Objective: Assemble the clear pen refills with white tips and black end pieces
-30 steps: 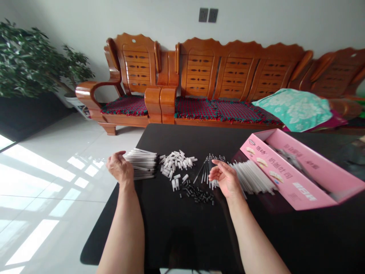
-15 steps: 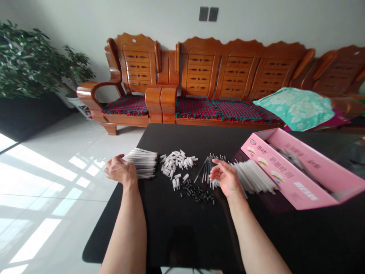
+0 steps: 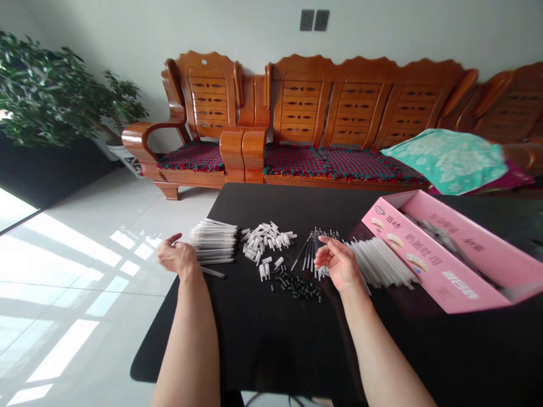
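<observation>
On the black table (image 3: 275,345) lie pen parts in groups. My left hand (image 3: 177,256) hovers at the table's left edge, fingers loosely curled, just left of a stack of finished white pens (image 3: 214,242); one pen (image 3: 212,272) lies apart below the stack. My right hand (image 3: 339,264) is palm-up with fingers spread over the thin dark refills (image 3: 309,249), beside a pile of clear barrels (image 3: 382,263). Between the hands are white caps (image 3: 265,240) and small black tips (image 3: 297,287).
An open pink cardboard box (image 3: 441,265) sits at the right of the table. Behind stand wooden sofa chairs (image 3: 297,113) with red cushions and a teal cloth (image 3: 449,161). A potted plant (image 3: 55,96) is at far left over glossy white floor tiles (image 3: 76,294).
My left hand has drawn back from the stack of white pens toward the table's edge, and one pen now lies loose below the stack. The right hand has barely moved.
</observation>
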Available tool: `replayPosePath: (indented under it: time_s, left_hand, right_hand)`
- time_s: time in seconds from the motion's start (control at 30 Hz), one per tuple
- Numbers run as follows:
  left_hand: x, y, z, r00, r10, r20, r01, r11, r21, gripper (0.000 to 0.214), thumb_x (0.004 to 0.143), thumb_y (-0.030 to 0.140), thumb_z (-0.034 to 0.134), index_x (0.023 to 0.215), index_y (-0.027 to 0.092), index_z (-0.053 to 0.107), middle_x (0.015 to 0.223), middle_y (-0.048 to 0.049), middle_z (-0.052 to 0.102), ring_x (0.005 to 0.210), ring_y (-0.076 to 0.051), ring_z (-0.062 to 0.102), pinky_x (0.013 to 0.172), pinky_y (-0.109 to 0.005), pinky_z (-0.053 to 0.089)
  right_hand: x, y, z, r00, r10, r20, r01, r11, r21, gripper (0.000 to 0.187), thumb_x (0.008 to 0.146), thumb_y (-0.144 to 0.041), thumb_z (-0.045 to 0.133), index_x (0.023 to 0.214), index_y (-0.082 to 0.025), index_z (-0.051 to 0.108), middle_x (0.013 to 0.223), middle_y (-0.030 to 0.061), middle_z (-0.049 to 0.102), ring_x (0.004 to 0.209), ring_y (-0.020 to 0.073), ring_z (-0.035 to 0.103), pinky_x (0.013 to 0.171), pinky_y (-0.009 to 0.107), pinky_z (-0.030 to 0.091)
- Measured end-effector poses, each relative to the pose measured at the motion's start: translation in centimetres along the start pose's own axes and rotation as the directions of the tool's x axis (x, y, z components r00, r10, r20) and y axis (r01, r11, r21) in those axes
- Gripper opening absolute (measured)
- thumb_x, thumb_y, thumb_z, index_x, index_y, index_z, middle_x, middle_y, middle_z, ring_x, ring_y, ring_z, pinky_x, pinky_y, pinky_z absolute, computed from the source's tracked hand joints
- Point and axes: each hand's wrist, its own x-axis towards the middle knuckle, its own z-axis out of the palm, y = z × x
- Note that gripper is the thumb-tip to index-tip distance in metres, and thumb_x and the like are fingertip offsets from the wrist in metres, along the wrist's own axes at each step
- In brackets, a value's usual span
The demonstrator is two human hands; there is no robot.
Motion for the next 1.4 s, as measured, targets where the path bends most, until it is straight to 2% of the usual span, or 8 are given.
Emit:
replayPosePath:
  time_s: [0.1, 0.27, 0.63, 0.8, 0.97, 1.07, 1.27, 1.4]
  left_hand:
    - [0.6, -1.4, 0.5, 0.99, -0.123, -0.062, 0.122, 0.992, -0.022, 0.048, 0.066, 0.013, 0.039, 0.103, 0.016, 0.071, 0.076, -0.0083, 0.063, 0.078, -0.026, 0.061, 0.078, -0.042, 0.049]
    - [0.2, -2.6, 0.7, 0.989, -0.139, -0.044, 0.134, 0.986, -0.094, 0.052, 0.059, 0.014, 0.041, 0.099, 0.015, 0.074, 0.063, -0.0045, 0.061, 0.066, -0.023, 0.062, 0.071, -0.038, 0.052]
    - [-2.7, -3.4, -1.7, 0.987, -0.16, -0.007, 0.158, 0.981, -0.116, 0.057, 0.058, 0.011, 0.043, 0.106, 0.019, 0.073, 0.095, -0.0079, 0.07, 0.091, -0.025, 0.067, 0.082, -0.037, 0.053]
    - [-5.2, -2.6, -4.5, 0.991, 0.129, 0.042, -0.13, 0.991, 0.028, 0.049, 0.07, 0.012, 0.047, 0.115, 0.018, 0.067, 0.122, -0.0126, 0.06, 0.12, -0.029, 0.054, 0.102, -0.045, 0.044]
    - [-7.7, -1.8, -6.4, 0.832, 0.489, 0.263, -0.538, 0.826, 0.169, 0.033, 0.073, 0.018, 0.062, 0.106, 0.022, 0.065, 0.126, -0.0113, 0.055, 0.121, -0.032, 0.05, 0.107, -0.048, 0.038]
    - [-8.3, -1.7, -6.2, 0.804, 0.468, 0.367, -0.557, 0.809, 0.188, 0.024, 0.076, 0.022, 0.063, 0.1, 0.023, 0.064, 0.114, -0.0096, 0.059, 0.109, -0.031, 0.054, 0.097, -0.043, 0.046]
    - [-8.1, -1.4, -4.8, 0.802, 0.47, 0.367, -0.565, 0.796, 0.216, 0.016, 0.079, 0.024, 0.062, 0.095, 0.022, 0.063, 0.108, -0.0094, 0.059, 0.106, -0.03, 0.055, 0.091, -0.041, 0.048]
    - [-8.1, -0.9, -4.5, 0.805, 0.465, 0.367, -0.562, 0.796, 0.223, 0.019, 0.077, 0.023, 0.062, 0.095, 0.023, 0.065, 0.109, -0.0086, 0.059, 0.103, -0.03, 0.057, 0.088, -0.041, 0.048]
  right_hand:
    - [0.0, 0.0, 0.0, 1.0, 0.002, -0.004, -0.002, 1.0, 0.002, 0.034, 0.078, -0.039, 0.074, 0.102, -0.015, 0.068, 0.064, 0.0021, 0.071, 0.051, 0.0174, 0.068, 0.044, 0.027, 0.056]
    - [0.1, 0.0, -0.1, 1.0, -0.002, -0.004, 0.002, 1.0, 0.006, 0.034, 0.078, -0.039, 0.075, 0.101, -0.016, 0.069, 0.064, 0.0019, 0.071, 0.05, 0.0172, 0.068, 0.044, 0.027, 0.056]
    - [0.3, 0.3, -0.6, 1.0, -0.005, 0.007, 0.005, 1.0, 0.016, 0.031, 0.08, -0.037, 0.073, 0.103, -0.016, 0.069, 0.066, 0.0025, 0.072, 0.052, 0.0176, 0.068, 0.044, 0.027, 0.056]
    - [0.3, 0.3, -0.6, 1.0, -0.003, 0.001, 0.003, 1.0, 0.02, 0.032, 0.079, -0.038, 0.073, 0.102, -0.016, 0.069, 0.066, 0.0024, 0.072, 0.052, 0.0173, 0.068, 0.045, 0.027, 0.056]
    - [0.3, 0.2, -0.6, 1.0, -0.008, -0.004, 0.008, 1.0, 0.021, 0.032, 0.079, -0.038, 0.074, 0.102, -0.016, 0.069, 0.065, 0.0023, 0.072, 0.051, 0.017, 0.067, 0.044, 0.027, 0.055]
    - [0.3, 0.2, -0.6, 1.0, -0.009, 0.002, 0.008, 1.0, 0.022, 0.032, 0.079, -0.039, 0.073, 0.102, -0.016, 0.069, 0.065, 0.0023, 0.072, 0.051, 0.017, 0.067, 0.044, 0.027, 0.055]
    - [0.0, 0.0, -0.2, 0.999, -0.033, -0.021, 0.033, 0.999, 0.021, 0.031, 0.078, -0.038, 0.074, 0.1, -0.016, 0.07, 0.063, 0.002, 0.071, 0.049, 0.0164, 0.067, 0.042, 0.025, 0.053]
    - [0.3, -1.2, -1.0, 0.961, -0.174, -0.214, 0.169, 0.985, -0.042, 0.031, 0.074, -0.038, 0.075, 0.093, -0.014, 0.07, 0.059, 0.0022, 0.07, 0.043, 0.0161, 0.064, 0.034, 0.023, 0.046]
